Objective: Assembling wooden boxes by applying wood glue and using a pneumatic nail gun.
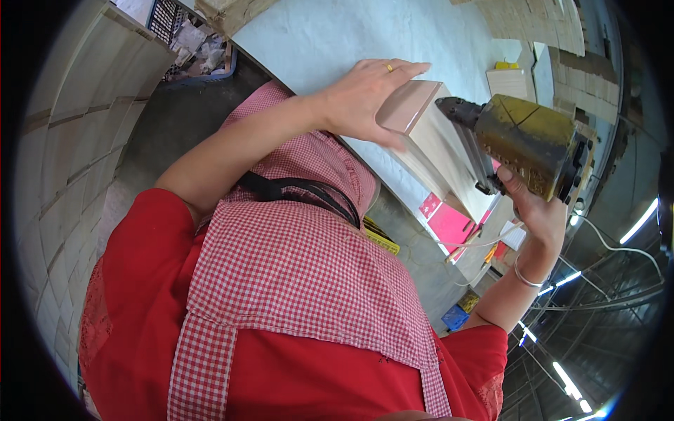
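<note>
A pale wooden box (435, 147) with a glossy end panel stands on the white-topped table. My left hand (361, 102) spans that end panel, its thumb on the near side and its fingers along the far side; a ring shows on one finger. In my right hand (533, 207) is a worn yellow nail gun (530, 133), gripped from the near right side with the thumb showing. The gun's dark nose (456, 111) points left, close to the box's upper end. I cannot tell whether the nose touches the wood.
Stacked boards (84, 105) rise at the left. A dark crate (189, 56) with scraps sits at the upper left. More stacked wood (537, 24) lies at the back right. A pink sheet (449, 226) lies beside the box. A pale hose (618, 245) hangs at the right.
</note>
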A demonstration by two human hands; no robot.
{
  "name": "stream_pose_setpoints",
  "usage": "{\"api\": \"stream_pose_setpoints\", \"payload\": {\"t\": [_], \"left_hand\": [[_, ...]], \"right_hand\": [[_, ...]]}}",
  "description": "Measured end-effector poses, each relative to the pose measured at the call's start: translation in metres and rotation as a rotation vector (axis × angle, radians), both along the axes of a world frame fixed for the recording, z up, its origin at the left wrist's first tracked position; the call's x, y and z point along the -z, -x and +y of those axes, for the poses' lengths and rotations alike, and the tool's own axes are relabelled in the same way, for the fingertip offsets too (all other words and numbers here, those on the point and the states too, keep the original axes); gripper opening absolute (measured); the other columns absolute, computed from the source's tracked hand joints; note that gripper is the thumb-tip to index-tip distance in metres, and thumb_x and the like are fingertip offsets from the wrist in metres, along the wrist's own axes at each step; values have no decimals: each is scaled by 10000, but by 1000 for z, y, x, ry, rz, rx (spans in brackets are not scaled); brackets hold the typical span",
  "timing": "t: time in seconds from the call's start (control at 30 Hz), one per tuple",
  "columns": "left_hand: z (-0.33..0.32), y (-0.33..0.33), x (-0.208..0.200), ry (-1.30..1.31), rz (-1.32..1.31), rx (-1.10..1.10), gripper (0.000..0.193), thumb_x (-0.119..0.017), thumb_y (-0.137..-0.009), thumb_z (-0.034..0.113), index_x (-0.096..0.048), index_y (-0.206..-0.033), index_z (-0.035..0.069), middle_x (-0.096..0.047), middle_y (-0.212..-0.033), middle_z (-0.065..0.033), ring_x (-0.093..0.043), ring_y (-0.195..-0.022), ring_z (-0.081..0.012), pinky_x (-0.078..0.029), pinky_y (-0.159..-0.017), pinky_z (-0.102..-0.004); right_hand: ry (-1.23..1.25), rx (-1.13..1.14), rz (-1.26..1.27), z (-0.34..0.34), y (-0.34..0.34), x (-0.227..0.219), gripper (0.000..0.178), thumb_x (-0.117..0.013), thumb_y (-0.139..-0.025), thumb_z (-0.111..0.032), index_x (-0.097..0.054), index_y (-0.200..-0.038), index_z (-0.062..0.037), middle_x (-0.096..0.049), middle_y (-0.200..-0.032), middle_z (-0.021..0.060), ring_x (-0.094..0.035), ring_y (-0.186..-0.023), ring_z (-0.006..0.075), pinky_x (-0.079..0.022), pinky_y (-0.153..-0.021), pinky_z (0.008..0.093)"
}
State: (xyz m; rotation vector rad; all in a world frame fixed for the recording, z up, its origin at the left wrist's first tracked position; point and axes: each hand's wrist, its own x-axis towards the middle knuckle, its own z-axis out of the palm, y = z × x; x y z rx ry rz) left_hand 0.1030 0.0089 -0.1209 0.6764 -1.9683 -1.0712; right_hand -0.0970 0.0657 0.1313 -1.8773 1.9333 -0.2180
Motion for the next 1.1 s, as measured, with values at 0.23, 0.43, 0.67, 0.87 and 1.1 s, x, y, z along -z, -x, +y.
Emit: {"api": "stream_pose_setpoints", "payload": {"t": [0.23, 0.43, 0.67, 0.87, 1.1], "left_hand": [[24, 17, 10, 196, -182, -317, 798, -686, -818, 161, -284, -1495, 29, -465, -1421, -139, -455, -1311, -271, -250, -1120, -579], [25, 22, 13, 267, -109, -402, 652, -585, -847, 78, -359, -1456, 23, -530, -1360, -138, -521, -1246, -270, -269, -1092, -616], [26, 21, 16, 293, -202, -409, 795, -717, -810, 210, -324, -1479, 36, -492, -1398, -114, -494, -1274, -252, -247, -1120, -578], [27, 21, 16, 299, -185, -419, 798, -720, -808, 215, -326, -1479, 40, -507, -1376, -118, -499, -1266, -260, -253, -1121, -568], [28, 19, 16, 293, -185, -416, 795, -718, -810, 216, -326, -1479, 43, -518, -1355, -129, -503, -1259, -267, -262, -1121, -549]], "right_hand": [[-86, -179, 90, 26, 3, -2, 443, -838, -781, -86, -626, -1154, 25, -691, -1056, 85, -638, -866, 152, -536, -750, 283], [-119, -154, 107, 35, 4, -3, 478, -849, -750, -36, -613, -1159, 42, -692, -1093, 105, -653, -966, 189, -536, -858, 312], [-89, -144, 124, 38, 6, -2, 495, -855, -745, -43, -607, -1165, 44, -691, -1092, 110, -653, -956, 191, -539, -844, 312], [-105, -165, 88, 37, 10, 0, 504, -851, -746, -34, -599, -1175, 44, -690, -1098, 112, -656, -959, 195, -541, -844, 315], [-102, -237, 144, 33, 5, 1, 475, -850, -743, -24, -614, -1150, 47, -697, -1085, 115, -663, -946, 198, -546, -834, 317]]}}
